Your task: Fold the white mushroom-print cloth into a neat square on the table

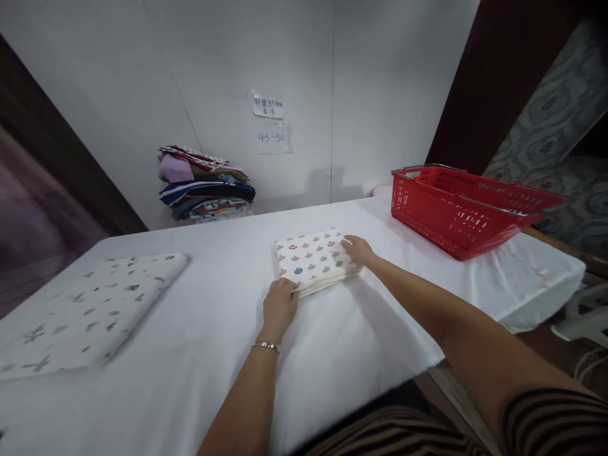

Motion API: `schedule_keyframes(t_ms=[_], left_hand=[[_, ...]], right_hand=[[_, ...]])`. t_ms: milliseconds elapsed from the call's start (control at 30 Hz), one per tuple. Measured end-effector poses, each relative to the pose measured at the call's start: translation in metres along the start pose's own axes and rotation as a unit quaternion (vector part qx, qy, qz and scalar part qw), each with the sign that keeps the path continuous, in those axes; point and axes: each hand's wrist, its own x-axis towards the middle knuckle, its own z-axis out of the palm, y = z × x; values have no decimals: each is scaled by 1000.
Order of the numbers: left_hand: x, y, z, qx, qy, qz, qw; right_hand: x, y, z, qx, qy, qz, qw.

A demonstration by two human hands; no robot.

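Observation:
A folded white cloth [313, 256] printed with grey, red and blue shapes lies flat in the middle of the table, its layered edge toward me. My left hand [279, 307] grips its near left corner, fingers bent over the edge and the thumb out of sight. At the right edge my right hand [360, 251] holds the cloth's side, fingertips on top. Farther left lies another folded cloth [104, 310], larger and white with grey and dark prints; neither hand touches it.
A red plastic basket [456, 218] with metal handles stands on the right of the white-covered table [228, 354]. At the back left, against the wall, is a stack of folded fabrics [206, 183]. Two paper signs [274, 138] hang on the wall. A white stool [586, 316] shows at right.

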Motion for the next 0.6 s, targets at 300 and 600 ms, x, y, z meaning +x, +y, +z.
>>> schedule_keyframes(t_ms=[300,600], left_hand=[[0,-1,3,7,12,1,1000],[1,-1,1,0,-1,-6,1000]], right_hand=[[-21,12,-3,-92,-39,90,991],[-26,27,5,-95,-31,49,994]])
